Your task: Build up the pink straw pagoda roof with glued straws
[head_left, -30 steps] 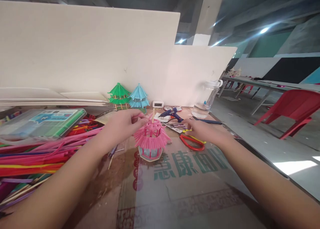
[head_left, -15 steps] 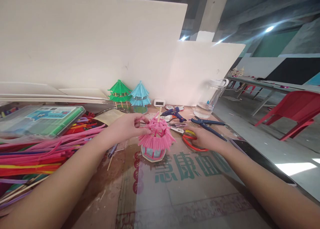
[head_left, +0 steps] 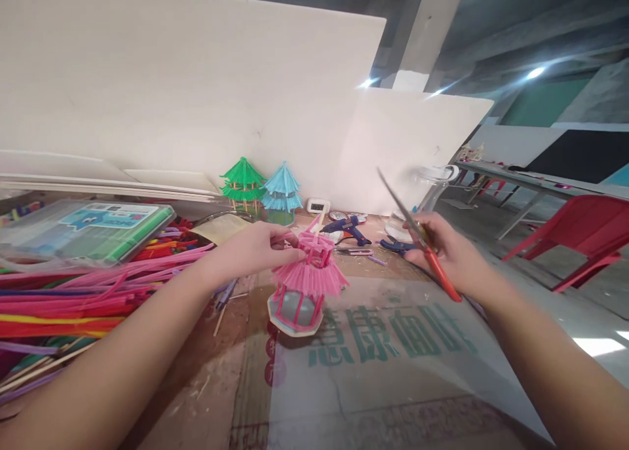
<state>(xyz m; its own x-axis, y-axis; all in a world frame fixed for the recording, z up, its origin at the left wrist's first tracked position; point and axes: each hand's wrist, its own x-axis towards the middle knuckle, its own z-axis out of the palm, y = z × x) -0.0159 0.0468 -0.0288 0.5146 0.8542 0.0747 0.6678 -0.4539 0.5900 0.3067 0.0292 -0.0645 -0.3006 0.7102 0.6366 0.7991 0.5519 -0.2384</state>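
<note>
A small pink pavilion model (head_left: pixel 305 285) made of pipe cleaners, with a fringed roof and a wooden stick poking from its top, is tilted to the left above the cardboard-covered table (head_left: pixel 373 378). My left hand (head_left: pixel 250 248) pinches the top of its roof. My right hand (head_left: pixel 449 257) is raised to the right of the model and is closed round the red handles of a pair of scissors (head_left: pixel 417 237), whose blades point up and to the left.
A heap of coloured pipe cleaners (head_left: pixel 88 293) and a clear plastic box (head_left: pixel 88 230) lie at left. Green (head_left: pixel 242 183) and blue (head_left: pixel 282 189) pavilion models stand by the white board. A blue glue gun (head_left: pixel 346 227), pliers (head_left: pixel 396 245), a glass jar (head_left: pixel 425 194) and red chair (head_left: pixel 580 230) are at right.
My right hand has picked the scissors up from the table and raised them. My left hand has tipped the pink model over to the left.
</note>
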